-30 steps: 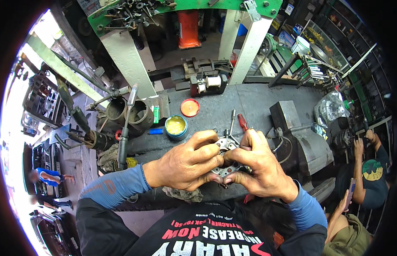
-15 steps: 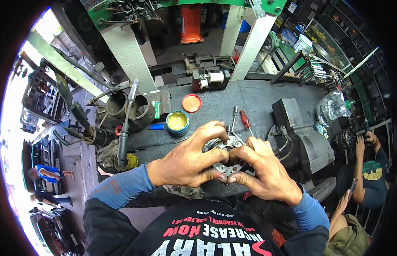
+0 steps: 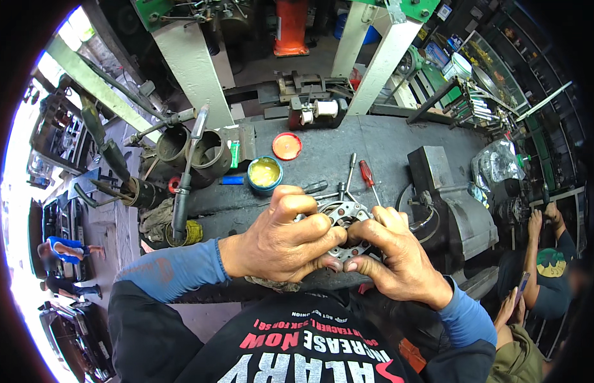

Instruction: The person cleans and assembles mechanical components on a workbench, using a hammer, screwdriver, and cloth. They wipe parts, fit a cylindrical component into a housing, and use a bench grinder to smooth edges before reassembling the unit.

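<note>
Over the bench, a round silvery metal part (image 3: 351, 209) with bolt holes and an open centre is between my two hands. My left hand (image 3: 278, 239) grips its left side, fingers curled and thumb at the near rim. From the other side my right hand (image 3: 402, 258) holds it, with fingers reaching into the centre and the thumb almost meeting the left one. My fingers hide much of the part. Just beyond lie a red-handled screwdriver (image 3: 366, 172), a slim metal socket tool (image 3: 352, 167) and a dark-handled tool (image 3: 316, 187).
An open tub of yellow grease (image 3: 265, 173) stands near its red-rimmed lid (image 3: 287, 146) and a blue cylinder (image 3: 231, 180). Metal cylinders (image 3: 211, 156) crowd the left. A large grey housing (image 3: 450, 191) sits right, with a co-worker's arm (image 3: 535, 242) beyond. A rag (image 3: 274, 284) lies near me.
My left fingers have curled and drawn back from the top of the part, uncovering more of its face and the dark-handled tool. My right hand keeps nearly the same hold.
</note>
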Available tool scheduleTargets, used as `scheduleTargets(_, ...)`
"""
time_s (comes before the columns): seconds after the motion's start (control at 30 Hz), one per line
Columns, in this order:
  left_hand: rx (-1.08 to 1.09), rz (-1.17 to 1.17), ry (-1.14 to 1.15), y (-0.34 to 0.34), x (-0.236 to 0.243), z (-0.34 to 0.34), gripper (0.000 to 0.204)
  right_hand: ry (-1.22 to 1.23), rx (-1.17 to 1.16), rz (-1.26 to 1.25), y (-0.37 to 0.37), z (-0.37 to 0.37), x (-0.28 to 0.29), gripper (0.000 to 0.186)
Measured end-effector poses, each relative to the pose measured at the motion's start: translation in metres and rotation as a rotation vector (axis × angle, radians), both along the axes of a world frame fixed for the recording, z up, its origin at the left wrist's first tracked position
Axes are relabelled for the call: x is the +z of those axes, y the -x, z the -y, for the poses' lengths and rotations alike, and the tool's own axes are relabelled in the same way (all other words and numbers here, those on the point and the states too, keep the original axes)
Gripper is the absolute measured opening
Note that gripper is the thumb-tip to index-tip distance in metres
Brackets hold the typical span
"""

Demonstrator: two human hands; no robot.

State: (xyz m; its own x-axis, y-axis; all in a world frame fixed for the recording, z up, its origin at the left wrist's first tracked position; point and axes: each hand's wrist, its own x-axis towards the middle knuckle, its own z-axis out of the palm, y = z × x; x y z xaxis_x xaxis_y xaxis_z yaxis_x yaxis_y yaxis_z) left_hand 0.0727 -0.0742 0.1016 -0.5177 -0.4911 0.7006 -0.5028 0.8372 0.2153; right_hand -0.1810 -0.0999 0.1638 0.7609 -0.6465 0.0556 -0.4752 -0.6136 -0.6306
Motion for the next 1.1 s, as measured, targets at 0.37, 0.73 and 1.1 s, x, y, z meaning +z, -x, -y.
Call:
scheduleTargets(0.37,-0.030,0.079,-0.026,-0.001,0.009,0.004,0.042,0.009,0.006,0.017,0.002,0.003,-0.001,0.035)
scheduleTargets(0.73,0.060,0.223,-0.027,0.000,0.022,-0.008,0.043,0.032,0.030,0.093,0.004,0.006,-0.009,0.037)
scheduleTargets(1.1,-0.033,-0.040,-0.248,-0.001,0.013,0.006,0.038,0.100,0.064,0.111,0.001,0.008,-0.015,0.034)
